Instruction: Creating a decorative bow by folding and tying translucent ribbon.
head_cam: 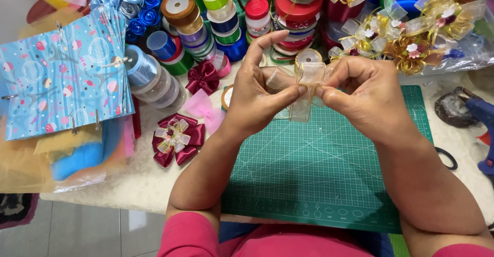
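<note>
My left hand (254, 95) and my right hand (365, 95) meet above the green cutting mat (319, 169). Between their thumbs and fingers they pinch a sheer gold-edged ribbon (304, 89) folded into loops, with one tail hanging down toward the mat. My left index finger points up behind the ribbon. A spool of the same gold ribbon (307, 56) sits just beyond the hands.
Stacked ribbon spools (206, 25) crowd the back. A maroon bow (177, 138) and pink bows (206, 107) lie left of the mat. Blue patterned paper sheets (62, 76) lie far left. Finished gold bows (406, 35) sit back right, with a blue glue gun (483, 123) and scissors' handle (447, 156) at right.
</note>
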